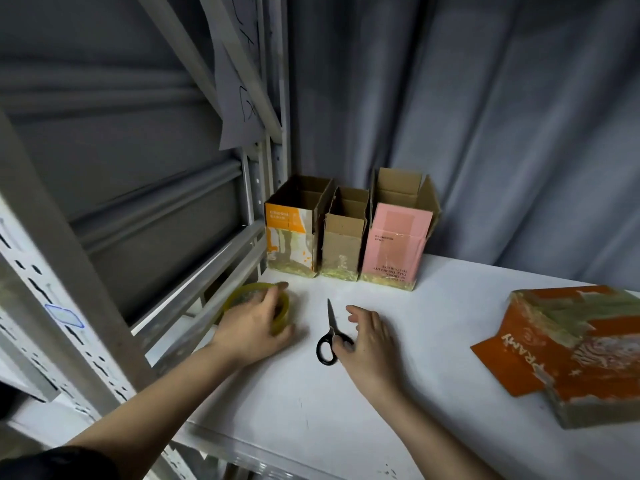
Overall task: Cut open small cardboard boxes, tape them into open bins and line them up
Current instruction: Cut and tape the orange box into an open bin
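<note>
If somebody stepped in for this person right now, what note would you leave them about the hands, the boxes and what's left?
Left hand: fingers curled over the yellowish tape roll at the table's left edge.
Right hand: fingers touching the black-handled scissors, which lie flat, blades closed and pointing at the bins; no firm grip visible.
Done: three open bins in a row at the back, orange bin, plain brown bin, pink bin, bottoms taped.
Left: the orange box lying on its side at the right, one flap loose, apparently needs cutting, taping and lining up beside the pink bin.
</note>
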